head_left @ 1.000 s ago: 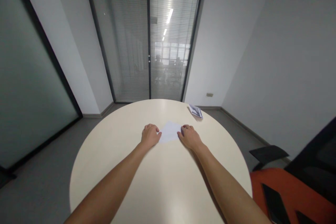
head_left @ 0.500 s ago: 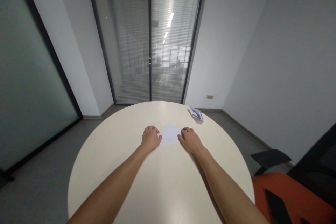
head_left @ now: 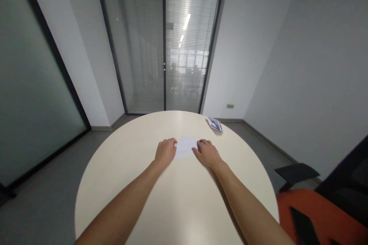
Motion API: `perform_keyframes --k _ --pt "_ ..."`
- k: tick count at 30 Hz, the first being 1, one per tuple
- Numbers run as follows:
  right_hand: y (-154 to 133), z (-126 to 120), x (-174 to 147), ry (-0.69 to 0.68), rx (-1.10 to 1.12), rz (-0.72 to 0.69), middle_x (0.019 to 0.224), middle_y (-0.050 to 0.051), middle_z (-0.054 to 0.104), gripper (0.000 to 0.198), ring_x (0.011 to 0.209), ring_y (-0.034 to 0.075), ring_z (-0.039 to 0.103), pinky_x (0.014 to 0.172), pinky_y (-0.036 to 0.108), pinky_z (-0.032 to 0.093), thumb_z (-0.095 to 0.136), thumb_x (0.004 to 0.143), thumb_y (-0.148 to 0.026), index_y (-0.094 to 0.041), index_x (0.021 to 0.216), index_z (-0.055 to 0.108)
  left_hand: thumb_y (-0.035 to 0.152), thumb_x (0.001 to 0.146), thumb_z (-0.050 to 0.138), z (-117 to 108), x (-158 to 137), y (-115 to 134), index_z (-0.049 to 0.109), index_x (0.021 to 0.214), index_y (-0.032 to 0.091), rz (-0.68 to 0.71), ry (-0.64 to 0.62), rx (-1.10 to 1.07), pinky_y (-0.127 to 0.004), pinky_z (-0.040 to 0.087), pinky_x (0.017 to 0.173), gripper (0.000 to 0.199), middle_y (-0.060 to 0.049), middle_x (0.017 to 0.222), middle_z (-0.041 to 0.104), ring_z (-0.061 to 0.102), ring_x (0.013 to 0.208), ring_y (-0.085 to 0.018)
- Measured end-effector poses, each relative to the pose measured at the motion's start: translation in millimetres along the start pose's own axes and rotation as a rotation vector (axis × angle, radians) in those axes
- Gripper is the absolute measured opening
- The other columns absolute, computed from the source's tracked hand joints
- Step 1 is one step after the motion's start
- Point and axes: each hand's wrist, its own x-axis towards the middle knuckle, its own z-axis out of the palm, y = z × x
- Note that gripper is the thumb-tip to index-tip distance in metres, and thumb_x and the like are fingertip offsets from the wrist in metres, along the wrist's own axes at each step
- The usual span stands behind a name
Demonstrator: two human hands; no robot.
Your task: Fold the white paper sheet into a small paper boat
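A white sheet of paper (head_left: 184, 147) lies on the round table between my two hands. My left hand (head_left: 166, 151) is at the paper's left edge, with thumb and forefinger closed on that edge. On the right side, my right hand (head_left: 208, 153) rests over the paper's other edge. Its thumb is stretched out onto the sheet, apart from the loosely bent fingers. The fingertips of both hands are small and partly hidden.
The pale round table (head_left: 184, 195) fills the foreground. Near its far right edge lies a folded printed paper (head_left: 215, 124). A chair with an orange seat (head_left: 324, 214) and black armrest (head_left: 297, 174) stands close on the right. Behind are glass doors with blinds (head_left: 143, 53).
My left fingers have drawn in from a looser pose and closed on the paper's edge. My right thumb has shifted slightly left over the sheet. The folded printed paper has stayed put.
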Motion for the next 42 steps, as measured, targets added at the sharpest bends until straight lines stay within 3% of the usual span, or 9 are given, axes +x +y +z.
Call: perform_keyframes --k 11,18,23,27,31,35,42 --pt "-3 2 1 -0.040 -0.003 -0.033 0.144 0.021 0.056 0.056 0.135 0.032 0.048 0.111 0.039 0.035 0.045 0.100 -0.048 -0.005 0.133 0.060 0.019 0.098 0.049 -3 1 -5 0.072 0.110 0.024 0.063 -0.018 0.075 -0.034 0.048 0.092 0.027 -0.007 0.111 0.074 0.067 0.103 -0.023" --pt "-4 1 1 -0.043 0.011 -0.031 0.142 0.022 0.058 0.053 0.133 0.033 0.050 0.108 0.038 0.038 0.044 0.101 -0.047 -0.006 0.129 0.061 0.021 0.099 0.044 -7 -2 0 0.067 0.122 0.023 0.089 -0.022 0.140 -0.035 0.050 0.088 0.032 -0.010 0.110 0.074 0.068 0.102 -0.025" --pt "-1 5 3 -0.035 0.019 -0.031 0.143 0.022 0.057 0.052 0.134 0.032 0.049 0.109 0.039 0.038 0.044 0.101 -0.047 -0.008 0.133 0.059 0.029 0.101 0.041 -11 -7 12 0.073 0.106 0.018 0.159 -0.048 0.262 -0.040 0.050 0.088 0.035 -0.015 0.101 0.073 0.067 0.098 -0.028" --pt "3 12 5 -0.030 0.016 -0.057 0.146 0.023 0.054 0.054 0.138 0.031 0.046 0.115 0.040 0.032 0.040 0.102 -0.046 -0.006 0.134 0.058 0.037 0.098 0.047 -13 -13 18 0.072 0.101 0.016 0.230 -0.065 0.277 -0.042 0.051 0.090 0.033 -0.016 0.105 0.072 0.063 0.106 -0.031" --pt "7 17 5 -0.063 0.036 -0.062 0.154 0.024 0.043 0.069 0.147 0.031 0.036 0.120 0.041 0.024 0.040 0.100 -0.054 -0.002 0.145 0.047 0.048 0.096 0.051 -16 -15 20 0.070 0.106 0.014 0.260 -0.089 0.276 -0.043 0.051 0.089 0.040 -0.016 0.110 0.072 0.061 0.109 -0.033" --pt "8 20 5 -0.104 0.058 -0.015 0.160 0.022 0.034 0.085 0.151 0.034 0.028 0.120 0.045 0.023 0.041 0.096 -0.066 -0.004 0.153 0.038 0.047 0.097 0.052 -18 -14 20 0.069 0.110 0.015 0.280 -0.111 0.281 -0.042 0.051 0.089 0.039 -0.016 0.113 0.071 0.060 0.111 -0.032" --pt "12 20 4 -0.111 0.090 -0.058 0.161 0.022 0.033 0.085 0.152 0.034 0.025 0.120 0.047 0.022 0.039 0.095 -0.071 -0.010 0.156 0.037 0.042 0.101 0.048 -19 -13 21 0.070 0.107 0.014 0.306 -0.116 0.325 -0.040 0.052 0.084 0.036 -0.015 0.107 0.073 0.064 0.106 -0.031"
